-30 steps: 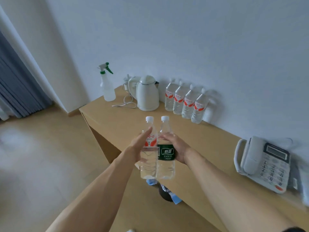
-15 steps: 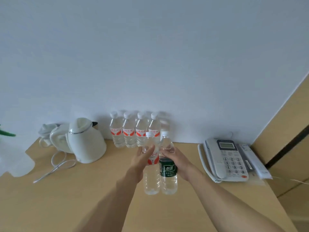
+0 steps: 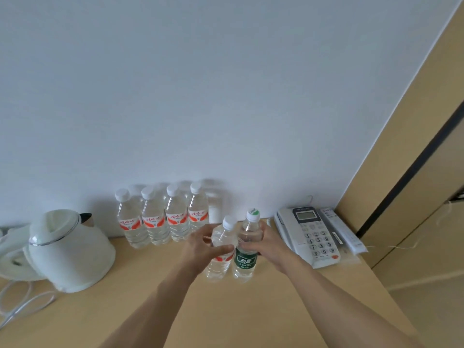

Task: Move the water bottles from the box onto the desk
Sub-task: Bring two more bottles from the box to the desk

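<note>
My left hand (image 3: 203,247) grips a clear red-label water bottle (image 3: 221,266), and my right hand (image 3: 263,244) grips a clear green-label water bottle (image 3: 244,262). Both bottles are upright and pressed side by side, low over the wooden desk (image 3: 251,310); I cannot tell whether their bases touch it. Behind them, against the white wall, stands a row of several red-label water bottles (image 3: 163,219) with white caps. The box is not in view.
A white electric kettle (image 3: 67,249) with its cable (image 3: 22,302) stands at the left of the desk. A white desk phone (image 3: 311,234) and a remote (image 3: 344,232) lie at the right, by a tan cabinet panel (image 3: 414,172).
My view swung from the desk's corner to face the wall. Both hands carried the two bottles forward and down, close in front of the row of bottles.
</note>
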A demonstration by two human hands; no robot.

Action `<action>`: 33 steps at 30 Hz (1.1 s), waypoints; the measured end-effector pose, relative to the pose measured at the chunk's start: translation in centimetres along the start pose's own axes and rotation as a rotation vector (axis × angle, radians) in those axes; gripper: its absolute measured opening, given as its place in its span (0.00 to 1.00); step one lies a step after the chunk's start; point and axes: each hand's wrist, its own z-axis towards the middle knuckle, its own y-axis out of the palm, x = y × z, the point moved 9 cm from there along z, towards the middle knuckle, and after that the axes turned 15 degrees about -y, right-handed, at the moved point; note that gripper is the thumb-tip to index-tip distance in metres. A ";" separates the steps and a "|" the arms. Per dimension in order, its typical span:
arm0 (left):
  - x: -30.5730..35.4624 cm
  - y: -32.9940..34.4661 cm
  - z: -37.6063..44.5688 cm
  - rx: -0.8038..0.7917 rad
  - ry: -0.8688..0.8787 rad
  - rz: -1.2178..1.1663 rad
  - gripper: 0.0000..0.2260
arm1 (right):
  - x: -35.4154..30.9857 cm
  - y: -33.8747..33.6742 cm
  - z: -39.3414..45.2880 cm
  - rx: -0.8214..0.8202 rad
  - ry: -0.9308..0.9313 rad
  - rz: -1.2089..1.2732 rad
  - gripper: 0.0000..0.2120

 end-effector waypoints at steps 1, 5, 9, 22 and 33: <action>0.3 0.0 0.1 0.018 0.006 0.021 0.22 | 0.0 -0.3 0.3 0.002 -0.012 -0.022 0.28; 1.5 0.4 0.8 0.059 0.027 0.054 0.23 | -0.4 -1.4 1.7 -0.014 -0.064 -0.088 0.30; 1.7 0.4 1.5 0.088 0.018 0.035 0.22 | -0.5 -1.7 2.9 -0.036 -0.078 -0.102 0.33; 1.8 -0.5 1.8 0.088 -0.015 0.158 0.30 | 0.2 -0.7 4.5 -0.099 -0.094 -0.122 0.30; 7.7 -1.8 -0.2 0.262 0.211 0.535 0.28 | -0.9 -1.6 4.3 -0.109 -0.128 -0.289 0.33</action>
